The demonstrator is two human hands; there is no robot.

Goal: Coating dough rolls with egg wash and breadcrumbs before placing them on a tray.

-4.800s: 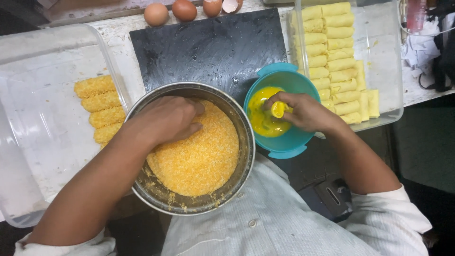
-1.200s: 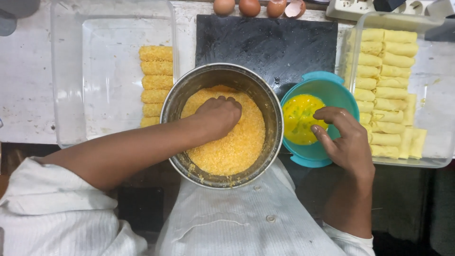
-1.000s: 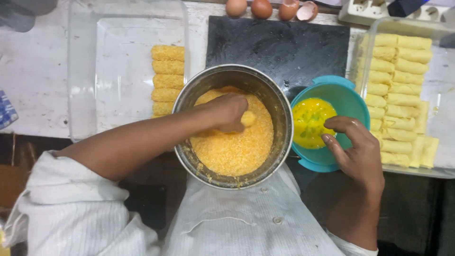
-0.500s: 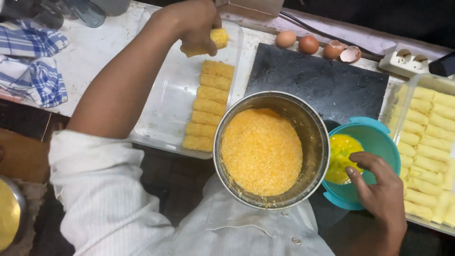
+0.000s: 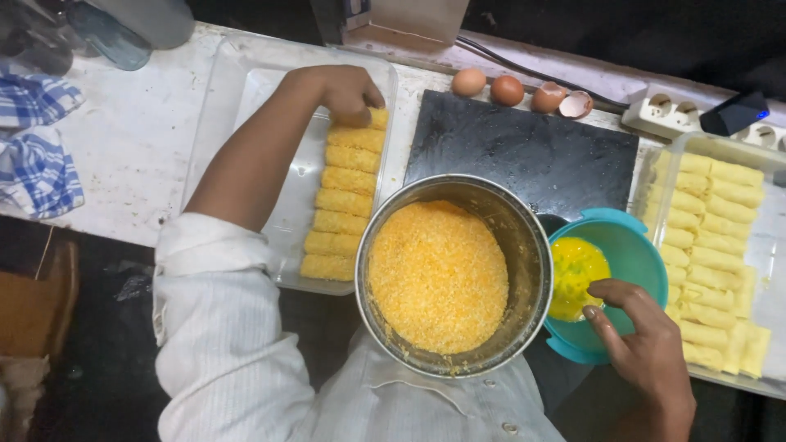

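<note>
breaded golden roll (image 5: 375,119): pinched in the closed fingers of the left hand (image 5: 344,90), at the far end of the row of crumbed rolls (image 5: 340,200) in the clear plastic tray (image 5: 237,98), left of the round steel bowl (image 5: 524,245) of orange crumbs. right hand (image 5: 647,352): fingers half curled, empty, on the teal bowl (image 5: 634,245) of beaten egg, right of the steel bowl, likely steadying it. beyond: clear tray of pale uncoated rolls (image 5: 712,237).

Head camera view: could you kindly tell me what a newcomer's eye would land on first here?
The metal bowl of orange crumbs sits at the centre. Left of it, the left hand sets a crumbed roll at the top of a row in a clear tray. At right, the right hand rests on a teal bowl of beaten egg.
</note>
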